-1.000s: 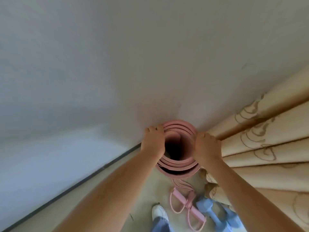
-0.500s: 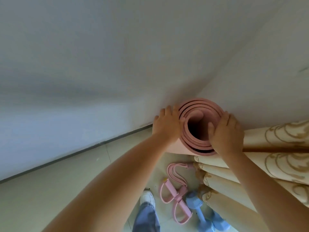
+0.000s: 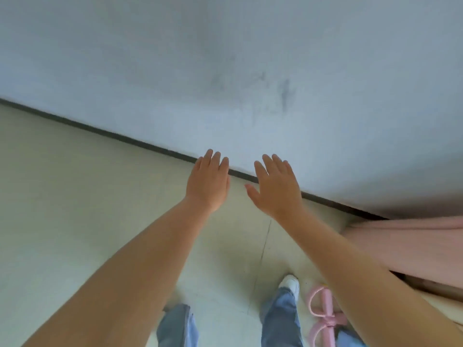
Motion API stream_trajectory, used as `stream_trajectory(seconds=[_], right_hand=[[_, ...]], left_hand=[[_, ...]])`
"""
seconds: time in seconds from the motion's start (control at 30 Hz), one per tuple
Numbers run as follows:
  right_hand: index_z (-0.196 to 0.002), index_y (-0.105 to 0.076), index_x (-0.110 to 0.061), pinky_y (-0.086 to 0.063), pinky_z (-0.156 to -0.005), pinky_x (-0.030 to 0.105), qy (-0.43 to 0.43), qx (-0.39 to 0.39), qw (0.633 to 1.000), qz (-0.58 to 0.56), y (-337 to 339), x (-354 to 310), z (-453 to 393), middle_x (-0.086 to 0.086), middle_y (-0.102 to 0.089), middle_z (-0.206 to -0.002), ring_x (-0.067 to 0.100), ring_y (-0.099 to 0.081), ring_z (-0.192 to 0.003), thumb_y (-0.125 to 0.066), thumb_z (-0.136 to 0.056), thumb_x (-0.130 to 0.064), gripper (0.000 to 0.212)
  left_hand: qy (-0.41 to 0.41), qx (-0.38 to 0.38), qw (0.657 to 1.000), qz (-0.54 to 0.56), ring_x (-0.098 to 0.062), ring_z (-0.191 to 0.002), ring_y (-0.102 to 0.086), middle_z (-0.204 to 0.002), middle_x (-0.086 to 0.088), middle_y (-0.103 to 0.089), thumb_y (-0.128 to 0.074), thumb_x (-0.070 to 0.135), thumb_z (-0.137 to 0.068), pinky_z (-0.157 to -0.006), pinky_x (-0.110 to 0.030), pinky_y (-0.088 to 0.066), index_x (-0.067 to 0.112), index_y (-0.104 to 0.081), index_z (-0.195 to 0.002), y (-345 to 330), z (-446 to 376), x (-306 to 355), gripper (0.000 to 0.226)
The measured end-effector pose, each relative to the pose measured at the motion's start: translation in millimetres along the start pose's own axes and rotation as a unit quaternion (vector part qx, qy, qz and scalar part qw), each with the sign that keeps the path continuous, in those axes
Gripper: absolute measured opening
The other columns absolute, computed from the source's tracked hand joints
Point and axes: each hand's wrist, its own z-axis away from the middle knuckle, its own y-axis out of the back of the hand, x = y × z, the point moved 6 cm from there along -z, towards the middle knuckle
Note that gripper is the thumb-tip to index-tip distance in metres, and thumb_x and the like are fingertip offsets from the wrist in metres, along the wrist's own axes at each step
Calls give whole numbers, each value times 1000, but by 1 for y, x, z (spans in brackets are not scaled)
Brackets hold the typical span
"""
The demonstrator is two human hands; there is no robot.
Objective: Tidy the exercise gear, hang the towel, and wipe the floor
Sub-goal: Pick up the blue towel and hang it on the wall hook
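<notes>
Beside the wall (image 3: 225, 58), left hand (image 3: 208, 184) and right hand (image 3: 276, 189) have released the pink mat (image 3: 413, 246), fingers spread.

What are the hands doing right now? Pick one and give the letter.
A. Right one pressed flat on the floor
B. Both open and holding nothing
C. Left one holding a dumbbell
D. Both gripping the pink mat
B: the left hand and right hand are spread open in the air in front of the wall, with nothing in them; the pink mat is off to the right.
</notes>
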Motion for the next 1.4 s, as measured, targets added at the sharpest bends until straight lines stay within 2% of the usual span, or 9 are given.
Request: stream_trajectory(seconds=[0.03,0.07,0.13,0.37,0.6,0.83,1.1,1.27,1.4], right_hand=[[-133,-46,0,-27,-112,46,29,-7,1000,-3,-2,-52,-7,23,-41,-143,37,-36,-135,-58,-88,-34,58],[-143,-32,-5,-12,-118,40,62,-23,998,10,-5,-104,-13,17,-25,-153,31,-19,-144,-47,-94,-36,60],[-146,-22,-10,-2,-119,37,99,-28,995,14,-12,-201,-21,9,-13,-157,26,-6,-146,-38,-97,-38,59],[-147,-19,-12,-3,-119,37,243,-65,965,76,-29,-528,-14,7,-15,-157,25,-6,-146,-37,-96,-40,61],[-145,-24,-12,-5,-119,36,349,-91,927,104,-54,-770,-32,7,-19,-155,25,-7,-146,-38,-96,-38,57],[-146,-21,-10,-6,-119,36,373,-112,912,125,-69,-988,-111,9,-20,-155,27,-8,-146,-37,-97,-38,59],[-148,-15,-10,-4,-119,36,392,-91,907,121,-65,-1244,-190,10,-14,-157,27,-4,-146,-35,-97,-40,63],[-147,-17,-9,-5,-119,36,368,-92,916,128,-92,-1396,-252,10,-15,-156,27,-5,-146,-36,-97,-40,62],[-146,-20,-7,-7,-119,36,333,-111,928,123,-112,-1517,-301,11,-19,-155,27,-7,-146,-37,-97,-39,61]], left_hand=[[29,4,1000,1,-26,-146,-7,-155,-13,-18,-28,26,-101,-118,-34,-9,5,-18,-146,2,23,-51,51],[59,5,998,4,-27,-146,-8,-154,-13,-18,-28,27,-101,-118,-35,-9,4,-19,-146,2,48,-101,51],[112,7,994,12,-28,-145,-8,-154,-14,-19,-29,28,-101,-118,-36,-11,5,-20,-145,-1,102,-196,51],[268,13,959,86,-29,-146,-7,-155,-14,-16,-29,31,-101,-118,-37,-12,6,-18,-146,-28,286,-464,53],[387,27,912,131,-27,-146,-7,-155,-13,-17,-30,31,-101,-117,-36,-13,6,-18,-146,-49,394,-668,53],[427,28,894,136,-28,-146,-5,-155,-14,-14,-28,31,-101,-118,-35,-9,4,-13,-147,-38,426,-890,55],[457,42,878,138,-28,-146,-1,-157,-14,-8,-26,36,-101,-119,-36,-6,4,-8,-148,-23,463,-1145,60],[455,41,875,158,-28,-146,0,-157,-14,-7,-26,37,-101,-119,-36,-6,4,-7,-148,-43,477,-1317,60],[427,10,890,160,-28,-146,0,-157,-14,-7,-26,36,-101,-119,-36,-6,5,-8,-148,-57,486,-1453,60]])
